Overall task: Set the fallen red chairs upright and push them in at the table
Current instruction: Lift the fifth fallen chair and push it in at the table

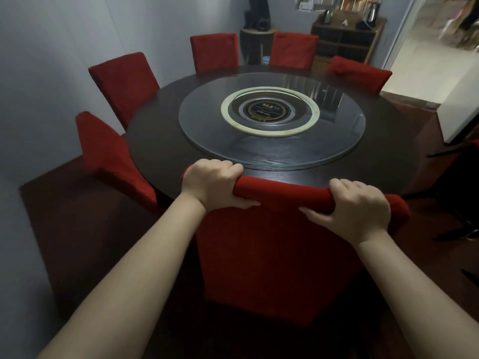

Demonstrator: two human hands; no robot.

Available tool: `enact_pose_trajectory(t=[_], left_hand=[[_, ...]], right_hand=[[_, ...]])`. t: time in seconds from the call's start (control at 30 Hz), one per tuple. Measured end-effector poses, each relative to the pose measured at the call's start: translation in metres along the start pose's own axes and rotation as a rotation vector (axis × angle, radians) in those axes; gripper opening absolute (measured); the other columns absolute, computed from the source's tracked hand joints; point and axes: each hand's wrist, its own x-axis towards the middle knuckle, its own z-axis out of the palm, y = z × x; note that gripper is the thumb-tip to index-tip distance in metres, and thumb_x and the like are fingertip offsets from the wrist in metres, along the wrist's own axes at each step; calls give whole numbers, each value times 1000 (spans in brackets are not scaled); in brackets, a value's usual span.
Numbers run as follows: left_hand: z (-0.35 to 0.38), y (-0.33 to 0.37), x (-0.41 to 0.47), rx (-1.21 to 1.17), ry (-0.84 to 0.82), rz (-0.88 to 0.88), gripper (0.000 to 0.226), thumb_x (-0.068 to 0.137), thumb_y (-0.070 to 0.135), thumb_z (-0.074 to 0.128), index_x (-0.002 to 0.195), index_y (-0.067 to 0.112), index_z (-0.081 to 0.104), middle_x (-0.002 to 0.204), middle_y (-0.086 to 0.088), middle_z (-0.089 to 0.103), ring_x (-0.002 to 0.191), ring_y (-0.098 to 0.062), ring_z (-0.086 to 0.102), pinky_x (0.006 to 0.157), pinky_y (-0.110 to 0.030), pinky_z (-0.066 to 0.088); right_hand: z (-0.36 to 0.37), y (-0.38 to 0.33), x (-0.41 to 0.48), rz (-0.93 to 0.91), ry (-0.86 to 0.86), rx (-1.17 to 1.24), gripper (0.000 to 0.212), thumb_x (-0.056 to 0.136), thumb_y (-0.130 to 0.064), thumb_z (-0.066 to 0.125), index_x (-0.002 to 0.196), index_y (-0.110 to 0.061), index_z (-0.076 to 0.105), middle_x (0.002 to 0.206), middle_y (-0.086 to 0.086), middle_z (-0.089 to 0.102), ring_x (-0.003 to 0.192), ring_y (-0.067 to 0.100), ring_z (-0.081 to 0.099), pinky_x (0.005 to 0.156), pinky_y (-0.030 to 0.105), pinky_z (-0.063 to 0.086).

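Both bare forearms reach forward from the bottom edge, almost straight and angled slightly toward each other. The left hand (pixel 215 186) and right hand (pixel 360 211) grip the padded top edge of the backrest of a red fabric-covered chair (pixel 272 255). The left fingers (pixel 228 164) curl over the far side of that edge, with the thumb pressed along the near side. The right fingers (pixel 344 185) wrap over it the same way, with the thumb pointing inward toward the left hand. The hands sit apart, one near each end of the backrest, knuckles up. This chair stands upright with its back toward the person, and its top edge is level with the near rim of the round dark wooden worktop (pixel 160 151). Whether the two touch cannot be told. A round clear glass turntable (pixel 202 117) lies on the worktop, with a pale ring (pixel 269 133) at its centre. Around the rim, upright and drawn in, stand a second red chair (pixel 114 156) at the near left and a third red chair (pixel 124 86) behind it. A fourth red chair (pixel 215 51) and a fifth red chair (pixel 293 49) stand at the far side, and a sixth red chair (pixel 360 76) at the far right. Beyond them, a dark wooden shelf cabinet (pixel 344 40) stands against the back wall.
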Motion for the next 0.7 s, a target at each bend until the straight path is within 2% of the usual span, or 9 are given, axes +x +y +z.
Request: enact_pose_trajectory(t=[0.3,0.53,0.7], left_hand=[[-14,8,-16,-13,8,-5,69,64,84,55,59,15,50,54,-2,55,45,-26,56,44,-26,33],[-30,17,-46,-41,-13,20,69,69,84,47,60,15,51,54,-2,54,45,-26,54,44,-27,32],[-37,12,-68,-69,-51,73,67,70,82,50,61,15,51,55,-2,53,46,-26,54,44,-28,35]], right_hand=[[-19,-13,-14,9,-41,6,66,77,-76,50,62,-13,41,56,7,47,51,31,52,46,36,37],[-39,-32,-43,2,-61,25,66,80,-76,48,64,-13,42,58,7,46,53,31,51,50,37,36],[-54,-49,-61,-39,-158,63,63,78,-73,54,70,-10,52,64,5,52,58,29,54,53,38,41]])
